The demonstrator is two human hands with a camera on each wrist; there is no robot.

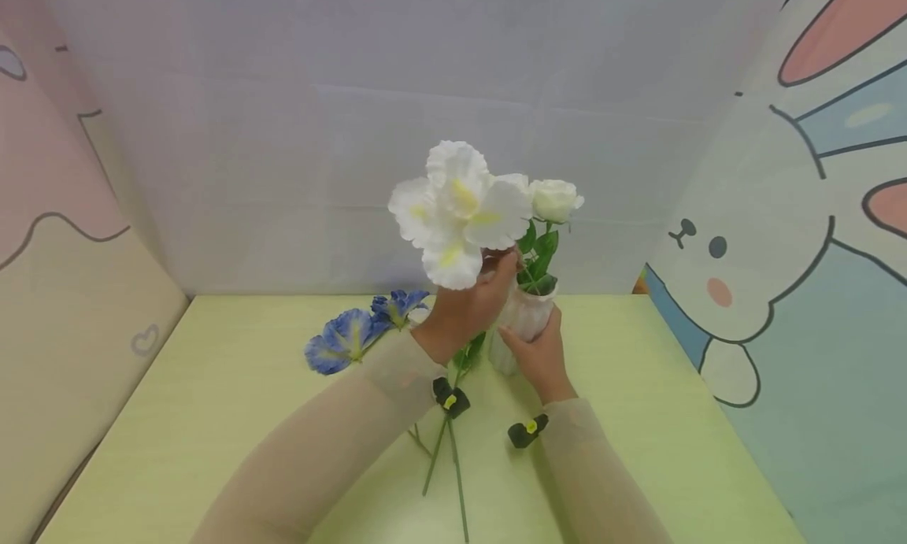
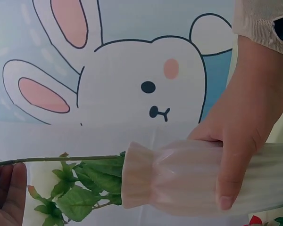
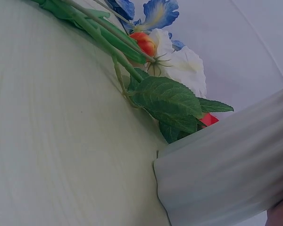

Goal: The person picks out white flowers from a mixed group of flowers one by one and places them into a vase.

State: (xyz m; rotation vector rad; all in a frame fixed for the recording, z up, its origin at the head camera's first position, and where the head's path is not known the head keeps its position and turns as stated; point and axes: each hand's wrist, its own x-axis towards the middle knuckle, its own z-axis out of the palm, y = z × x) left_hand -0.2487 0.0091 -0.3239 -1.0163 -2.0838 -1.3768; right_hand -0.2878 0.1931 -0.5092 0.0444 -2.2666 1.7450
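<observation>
My left hand pinches the stem of a large white flower with yellow markings. That stem runs to the mouth of a pale ribbed vase; its lower end is hidden there. My right hand grips the vase around its body, the thumb lying across it in the left wrist view. From the vase rises a white rose with green leaves. The vase's base is close to the table; whether it fully rests there I cannot tell.
Blue flowers lie on the pale yellow table, left of the vase. Long green stems cross the table below my left forearm. A red-orange bud and another white flower lie near the vase. Bunny-printed cloth hangs at right.
</observation>
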